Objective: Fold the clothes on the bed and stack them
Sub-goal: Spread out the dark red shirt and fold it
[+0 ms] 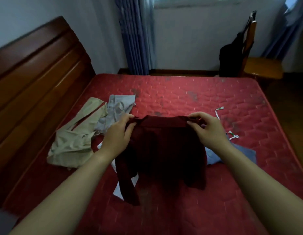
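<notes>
A dark maroon garment [164,150] hangs in front of me above the red mattress [206,102]. My left hand [116,133] pinches its upper left corner and my right hand [206,128] pinches its upper right corner, so the top edge is stretched between them. A sleeve or strap dangles at the lower left. A beige garment [74,139] lies crumpled at the left of the bed, with a light grey garment [117,106] beside it. A blue garment [239,153] and a white piece [117,192] lie partly hidden under the maroon one.
A wooden headboard [33,78] runs along the left side. Past the far edge stand blue curtains [135,34] and a wooden chair [261,65] with a dark bag hung on it. Small white ribbons [218,111] lie on the mattress at the right.
</notes>
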A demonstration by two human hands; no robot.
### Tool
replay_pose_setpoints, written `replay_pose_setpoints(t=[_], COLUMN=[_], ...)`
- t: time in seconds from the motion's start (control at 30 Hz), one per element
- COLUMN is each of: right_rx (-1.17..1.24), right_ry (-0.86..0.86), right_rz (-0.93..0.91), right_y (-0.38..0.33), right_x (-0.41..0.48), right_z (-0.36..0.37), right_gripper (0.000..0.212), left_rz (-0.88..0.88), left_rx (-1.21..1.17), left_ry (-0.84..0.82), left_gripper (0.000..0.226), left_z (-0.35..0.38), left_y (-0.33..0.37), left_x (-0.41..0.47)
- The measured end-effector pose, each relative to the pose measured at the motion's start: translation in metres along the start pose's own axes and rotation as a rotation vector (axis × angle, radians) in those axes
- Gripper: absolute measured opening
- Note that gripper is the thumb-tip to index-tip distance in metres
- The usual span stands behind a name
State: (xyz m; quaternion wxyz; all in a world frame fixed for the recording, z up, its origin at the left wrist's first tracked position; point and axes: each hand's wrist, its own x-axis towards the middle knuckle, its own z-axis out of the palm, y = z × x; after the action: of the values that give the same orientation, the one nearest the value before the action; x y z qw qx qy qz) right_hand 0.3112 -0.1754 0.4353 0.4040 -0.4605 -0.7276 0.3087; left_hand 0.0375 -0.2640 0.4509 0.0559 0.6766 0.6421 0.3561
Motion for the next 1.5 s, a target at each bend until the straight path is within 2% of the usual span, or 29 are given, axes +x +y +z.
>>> replay_pose_setpoints(t=[0.07, 0.17, 0.27, 0.37, 0.47, 0.57, 0.67, 0.73, 0.8, 0.87, 1.03, 1.1, 1.2, 1.33, 1.5], right_rx=[-0.055, -0.158, -0.143, -0.130, -0.104, -0.096, -0.012, 0.032, 0.012, -0.026, -0.164, -0.238, -0.305, -0.346, -0.369], right_ry=[-0.018, -0.164, -0.158, -0.177, -0.101, 0.054, 0.181, 0.150, 0.078, 0.108, 0.342, 0.395, 0.457, 0.425, 0.414], right_rz=[0.052, 0.197, 0.292, 0.415, 0.482, 0.381, 0.262, 0.264, 0.277, 0.254, 0.041, -0.039, -0.105, -0.061, 0.057], right_y=[0.004, 0.020, 0.035, 0.046, 0.044, 0.030, 0.013, 0.010, 0.009, 0.001, -0.072, -0.110, -0.159, -0.178, -0.148], right_x=[-0.009, -0.030, -0.050, -0.071, -0.080, -0.063, -0.036, -0.027, -0.028, -0.027, 0.005, 0.015, 0.016, -0.007, -0.053], right_z=[0.004, 0.024, 0.046, 0.071, 0.086, 0.089, 0.086, 0.085, 0.085, 0.079, 0.024, -0.007, -0.044, -0.058, -0.046], right_gripper=[0.016, 0.015, 0.019, 0.020, 0.012, 0.007, 0.015, 0.019, 0.014, 0.012, 0.012, 0.008, 0.013, 0.017, 0.018], left_rz=[-0.020, -0.094, -0.177, -0.243, -0.256, -0.254, -0.203, -0.163, -0.140, -0.097, 0.133, 0.249, 0.366, 0.477, 0.501], left_rx=[-0.011, 0.018, 0.012, -0.077, -0.116, -0.151, -0.215, -0.229, -0.214, -0.174, -0.163, -0.167, -0.188, -0.173, -0.251], left_ry=[-0.027, -0.185, -0.297, -0.342, -0.351, -0.270, -0.132, -0.099, -0.144, -0.181, -0.036, 0.021, 0.076, 0.004, -0.124], left_gripper=[0.011, 0.015, 0.015, 0.010, 0.008, 0.007, 0.008, 0.010, 0.015, 0.018, 0.012, 0.010, 0.012, 0.005, 0.011], left_z=[0.006, 0.022, 0.038, 0.052, 0.054, 0.045, 0.034, 0.026, 0.019, 0.010, -0.040, -0.064, -0.095, -0.109, -0.077], left_y=[-0.007, -0.026, -0.051, -0.069, -0.080, -0.083, -0.076, -0.072, -0.069, -0.065, -0.027, -0.006, 0.020, 0.027, 0.014], left_x=[-0.005, -0.018, -0.034, -0.051, -0.057, -0.042, -0.018, -0.006, 0.000, 0.007, 0.063, 0.089, 0.117, 0.117, 0.086])
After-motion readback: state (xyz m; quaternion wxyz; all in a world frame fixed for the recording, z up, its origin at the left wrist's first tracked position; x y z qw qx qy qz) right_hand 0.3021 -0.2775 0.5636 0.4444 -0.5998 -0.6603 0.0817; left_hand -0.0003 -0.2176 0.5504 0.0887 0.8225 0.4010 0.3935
